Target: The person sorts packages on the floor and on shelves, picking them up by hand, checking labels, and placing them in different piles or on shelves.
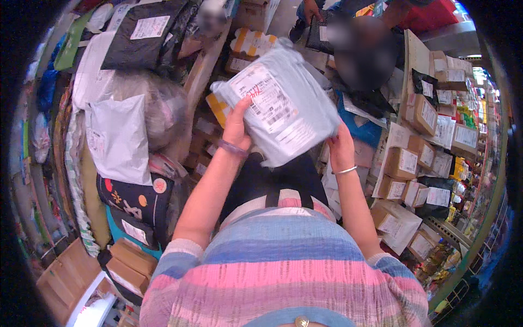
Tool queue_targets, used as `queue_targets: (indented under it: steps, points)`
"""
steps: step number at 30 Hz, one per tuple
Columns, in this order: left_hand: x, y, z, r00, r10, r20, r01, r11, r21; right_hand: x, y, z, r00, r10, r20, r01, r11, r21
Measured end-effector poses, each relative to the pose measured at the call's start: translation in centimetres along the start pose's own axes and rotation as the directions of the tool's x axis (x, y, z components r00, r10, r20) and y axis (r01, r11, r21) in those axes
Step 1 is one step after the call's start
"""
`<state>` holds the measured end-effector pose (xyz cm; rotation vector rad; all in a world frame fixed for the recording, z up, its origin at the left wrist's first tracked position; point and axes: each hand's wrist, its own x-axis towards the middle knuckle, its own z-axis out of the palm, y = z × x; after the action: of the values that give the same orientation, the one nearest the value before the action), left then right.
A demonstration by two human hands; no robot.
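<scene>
Both hands hold a pale grey plastic-wrapped parcel (pixel 314 102) in front of my body, tilted, its top face towards me. A white shipping label (pixel 265 98) with print and red handwriting covers part of that face. My left hand (pixel 238 126) grips the parcel's left side, with the thumb on top near the label. At the lower right corner, my right hand (pixel 341 147) supports it; its fingertips are partly hidden behind the wrap. Below the parcel show my dark-trousered legs.
Parcels crowd both sides. On the left lie a black mailer bag (pixel 135 49), a white mailer bag (pixel 116 139) and cardboard boxes (pixel 128 261). Shelves at right carry several labelled boxes (pixel 402 163). Another person's hand (pixel 312 10) holds a black parcel (pixel 320 34) at the top.
</scene>
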<state>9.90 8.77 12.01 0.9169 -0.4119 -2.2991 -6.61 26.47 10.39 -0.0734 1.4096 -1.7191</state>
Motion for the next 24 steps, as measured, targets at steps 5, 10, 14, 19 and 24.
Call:
queue_targets:
  steps: [5,10,14,19,24]
  points:
    - [-0.8,-3.1,1.1,0.991,0.057,0.120,-0.037,0.986,-0.161,-2.5,1.4,1.4,0.971,0.162,0.174,-0.198,0.958,0.209]
    - [-2.5,-5.6,1.8,0.976,-0.012,0.218,0.012,1.000,0.004,-1.5,0.7,3.5,0.997,-0.062,0.047,0.038,0.920,0.391]
    - [-3.9,-5.5,0.2,0.905,-0.229,0.359,0.194,0.972,0.129,-0.2,-0.5,2.2,0.989,-0.134,-0.069,0.151,0.893,0.423]
    - [-5.3,-1.8,-7.5,0.823,-0.359,0.441,0.366,0.928,0.073,-0.1,0.1,1.2,0.987,-0.100,-0.125,0.133,0.945,0.297]
    - [-3.7,-1.1,-7.4,0.910,-0.308,0.277,0.249,0.941,0.229,-1.0,0.7,1.2,0.991,-0.128,-0.034,0.131,0.989,0.075]
